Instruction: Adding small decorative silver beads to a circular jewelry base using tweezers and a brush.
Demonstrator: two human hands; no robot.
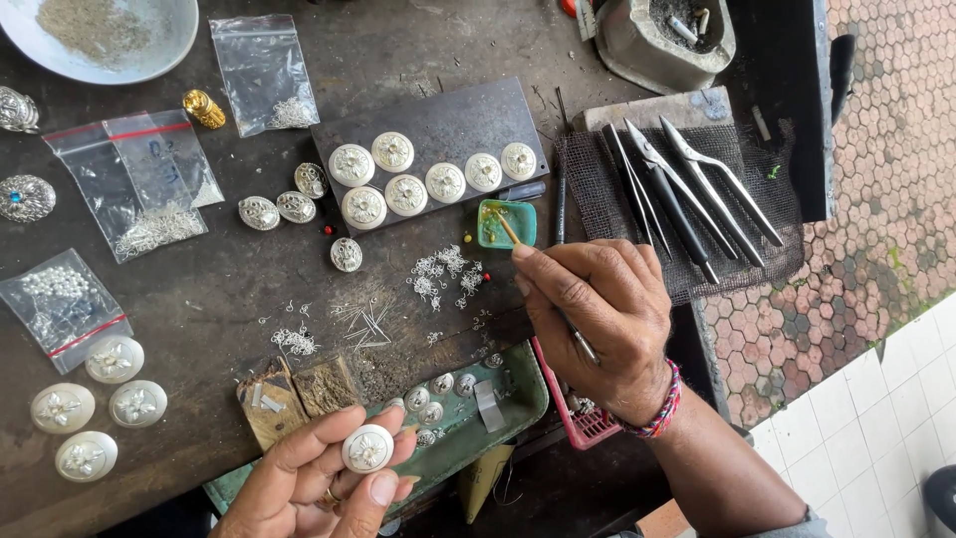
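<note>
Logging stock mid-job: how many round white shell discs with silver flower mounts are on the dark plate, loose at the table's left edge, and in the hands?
On the dark metal plate, round white shell discs with silver flower mounts: 7
Loose at the table's left edge: 4
Held in the left hand, one disc: 1
Right hand: 0
Total: 12

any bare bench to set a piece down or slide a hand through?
Barest patch: dark bench between the plastic bags and the loose wire bits. A smaller one lies between the metal plate and the stone dish. Crowded: plate full of discs, mesh mat carrying tweezers, green tray beneath both hands.
</note>
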